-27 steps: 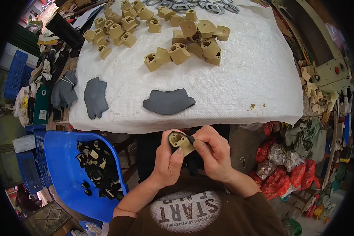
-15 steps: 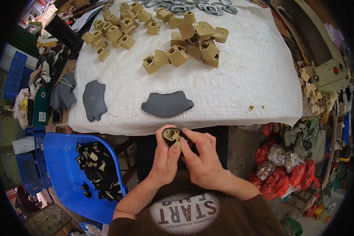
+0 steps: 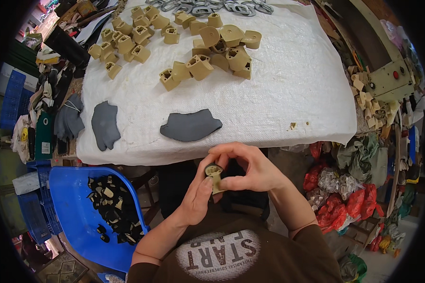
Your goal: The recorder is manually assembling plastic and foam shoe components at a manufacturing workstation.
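Just past the near edge of the table, both hands work on a tan shoe heel with a dark cover round part of it. My left hand is closed on its left side, the thumb against it. Thumb and fingers of my right hand close on it from the right, the hand arched over its far side. A dark grey cover piece lies flat on the white cloth beyond my hands. Another cover piece lies to its left, beside a tied stack of similar pieces.
Several bare tan heels lie in groups at the back of the table, near grey metal-looking loops. At lower left stands a blue tub holding dark-covered heels. Red bags are piled at right, below a machine.
The heel has tilted in my hands, baring more of its tan side. My right hand has shifted from beside it to arch over its far side. The whole view has moved slightly.
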### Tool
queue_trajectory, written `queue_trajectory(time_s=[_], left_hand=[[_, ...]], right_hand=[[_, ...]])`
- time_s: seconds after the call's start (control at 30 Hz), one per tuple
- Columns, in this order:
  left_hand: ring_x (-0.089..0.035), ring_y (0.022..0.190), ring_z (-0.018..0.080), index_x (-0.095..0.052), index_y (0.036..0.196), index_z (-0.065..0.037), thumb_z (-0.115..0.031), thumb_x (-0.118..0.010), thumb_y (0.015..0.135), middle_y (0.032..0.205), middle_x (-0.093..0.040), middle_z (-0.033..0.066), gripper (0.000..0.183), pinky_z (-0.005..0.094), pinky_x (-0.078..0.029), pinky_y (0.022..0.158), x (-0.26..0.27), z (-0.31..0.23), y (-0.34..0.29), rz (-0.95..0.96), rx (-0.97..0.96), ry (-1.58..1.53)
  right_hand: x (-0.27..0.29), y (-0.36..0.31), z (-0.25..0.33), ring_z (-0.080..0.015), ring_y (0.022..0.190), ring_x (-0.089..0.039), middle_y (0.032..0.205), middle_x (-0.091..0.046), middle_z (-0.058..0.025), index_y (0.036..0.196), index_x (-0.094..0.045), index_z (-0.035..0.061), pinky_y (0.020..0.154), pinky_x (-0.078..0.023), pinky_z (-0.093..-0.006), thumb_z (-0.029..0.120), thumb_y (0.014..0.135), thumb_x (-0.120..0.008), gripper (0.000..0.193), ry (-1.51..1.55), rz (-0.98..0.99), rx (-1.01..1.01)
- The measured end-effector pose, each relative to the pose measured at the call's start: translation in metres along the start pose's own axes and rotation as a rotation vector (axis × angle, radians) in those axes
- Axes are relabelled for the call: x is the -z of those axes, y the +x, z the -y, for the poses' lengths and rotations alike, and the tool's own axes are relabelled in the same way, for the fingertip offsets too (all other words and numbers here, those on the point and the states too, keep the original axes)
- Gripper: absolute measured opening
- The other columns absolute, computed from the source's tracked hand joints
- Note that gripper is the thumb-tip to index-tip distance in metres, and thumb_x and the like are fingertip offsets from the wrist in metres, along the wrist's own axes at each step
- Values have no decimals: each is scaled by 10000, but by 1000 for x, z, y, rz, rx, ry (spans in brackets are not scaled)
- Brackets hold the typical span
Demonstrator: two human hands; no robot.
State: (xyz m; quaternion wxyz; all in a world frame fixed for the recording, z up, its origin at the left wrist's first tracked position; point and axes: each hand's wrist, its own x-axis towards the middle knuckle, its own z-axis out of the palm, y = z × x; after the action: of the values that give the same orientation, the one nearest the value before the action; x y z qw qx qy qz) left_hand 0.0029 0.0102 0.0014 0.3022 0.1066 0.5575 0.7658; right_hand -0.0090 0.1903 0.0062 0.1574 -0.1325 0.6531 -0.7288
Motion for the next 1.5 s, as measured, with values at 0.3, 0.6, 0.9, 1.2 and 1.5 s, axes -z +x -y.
queue_trajectory(time_s=[0.3, 0.6, 0.9, 1.2, 1.5], left_hand=[[-419, 605, 129, -258, 1370, -57, -383, -332, 959, 986, -501, 71, 530, 276, -395, 566, 7, 2, 7, 74, 112, -577], [-462, 667, 140, -373, 1289, -135, -427, -321, 948, 964, -522, 38, 452, 296, -410, 580, -5, -2, 1, -107, 353, -758], [-407, 611, 126, -513, 1034, -17, -423, -389, 922, 782, -499, 50, 439, 286, -380, 582, 15, 5, 7, 211, 110, -714], [-388, 579, 142, -459, 1012, -35, -494, -351, 911, 715, -455, 72, 482, 283, -364, 516, 5, 18, 2, 322, 225, -829], [-523, 662, 186, -505, 987, 8, -588, -491, 811, 819, -540, 102, 622, 289, -429, 580, 14, 5, 2, 229, 255, -419]], right_hand=[[-14, -2, -4, -173, 895, -528, 914, -555, -66, 1142, -553, 24, 831, -425, -296, -41, 725, -620, 428, -165, -284, 123], [-31, -3, -9, -258, 931, -453, 952, -480, -77, 943, -585, 63, 807, -380, -364, -21, 726, -634, 237, -625, -298, 496], [-20, -4, -7, -133, 884, -502, 1033, -431, -64, 1081, -540, 16, 793, -441, -268, -60, 720, -567, 370, 93, -212, 198], [-24, -6, -11, -107, 808, -503, 933, -514, -55, 1064, -599, 12, 708, -429, -226, 179, 857, -601, 266, 248, -60, -25], [-21, -8, -12, -160, 916, -561, 1125, -540, -119, 1139, -537, -7, 795, -443, -255, 196, 888, -567, 324, 356, -124, -74]])
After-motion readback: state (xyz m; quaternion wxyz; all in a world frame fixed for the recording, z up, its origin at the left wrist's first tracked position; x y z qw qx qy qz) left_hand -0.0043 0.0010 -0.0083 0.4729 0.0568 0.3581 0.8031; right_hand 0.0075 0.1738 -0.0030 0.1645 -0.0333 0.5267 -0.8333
